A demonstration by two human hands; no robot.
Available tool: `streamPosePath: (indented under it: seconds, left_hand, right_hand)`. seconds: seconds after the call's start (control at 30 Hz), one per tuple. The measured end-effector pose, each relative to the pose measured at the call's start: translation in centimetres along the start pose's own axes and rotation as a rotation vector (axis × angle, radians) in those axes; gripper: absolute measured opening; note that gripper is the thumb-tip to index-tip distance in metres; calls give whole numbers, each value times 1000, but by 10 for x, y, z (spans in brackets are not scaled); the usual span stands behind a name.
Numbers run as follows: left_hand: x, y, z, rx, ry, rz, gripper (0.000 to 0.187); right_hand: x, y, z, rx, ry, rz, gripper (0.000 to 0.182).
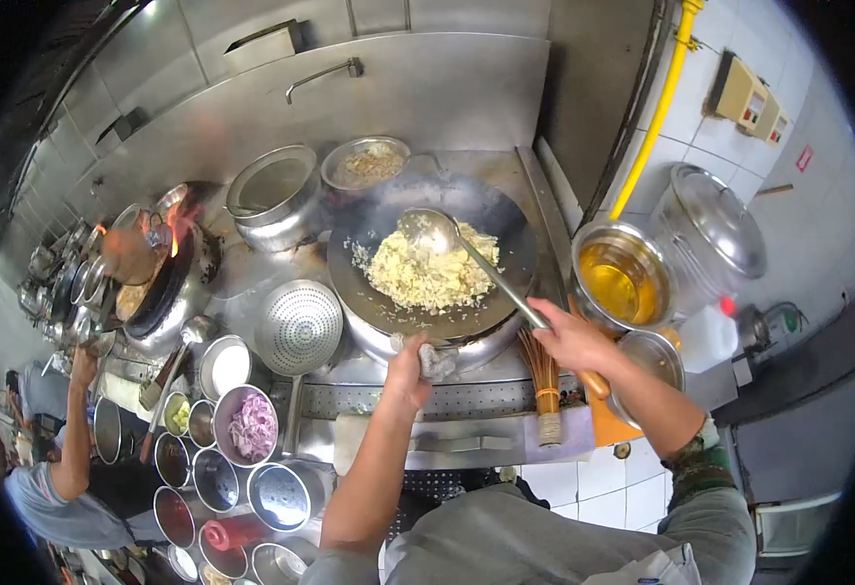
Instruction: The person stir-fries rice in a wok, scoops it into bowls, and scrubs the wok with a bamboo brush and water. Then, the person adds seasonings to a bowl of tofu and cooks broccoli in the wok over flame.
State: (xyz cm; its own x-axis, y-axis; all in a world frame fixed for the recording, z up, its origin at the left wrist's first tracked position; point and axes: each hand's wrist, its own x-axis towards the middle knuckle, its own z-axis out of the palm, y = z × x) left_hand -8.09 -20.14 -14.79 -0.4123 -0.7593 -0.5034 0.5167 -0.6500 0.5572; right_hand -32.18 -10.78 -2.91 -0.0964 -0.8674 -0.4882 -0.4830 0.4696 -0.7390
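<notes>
A large dark wok (507, 234) sits on the burner in front of me, holding yellowish fried rice (418, 278) with pale bits of egg through it. My left hand (410, 372) is closed on a crumpled greyish cloth (437, 363) at the wok's near rim. The fingers of my right hand (574, 336) wrap around the long handle of a metal ladle (431, 232). Its bowl rests over the far side of the rice, while the wooden end of the handle shows below my hand. Some loose grains cling to the wok's wall.
A perforated skimmer (299, 324) lies left of the wok. A bamboo brush (544, 395) and a pot of yellow oil (622, 283) are on the right. Bowls, one with chopped purple onion (253, 427), crowd the lower left. Further left, a co-worker (72, 497) works by a flaming wok (169, 278).
</notes>
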Motion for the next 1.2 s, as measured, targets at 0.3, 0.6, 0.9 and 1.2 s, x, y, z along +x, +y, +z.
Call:
streamPosePath:
  seconds: [0.3,0.6,0.9,1.2]
  left_hand:
    - [-15,4,9,-66,-36,1,35]
    - [1,-13,21,22,73,-20,25]
    - [-28,-25,25,71,65,-62,29]
    - [-95,-4,13,-90,75,46,23]
  right_hand:
    - [76,1,13,-338,205,-496,54]
    - [-44,62,-90,-997,296,-465,61]
    - [-53,62,-100,-442,32,-596,54]
    - [-111,55,-56,-138,149,-341,56]
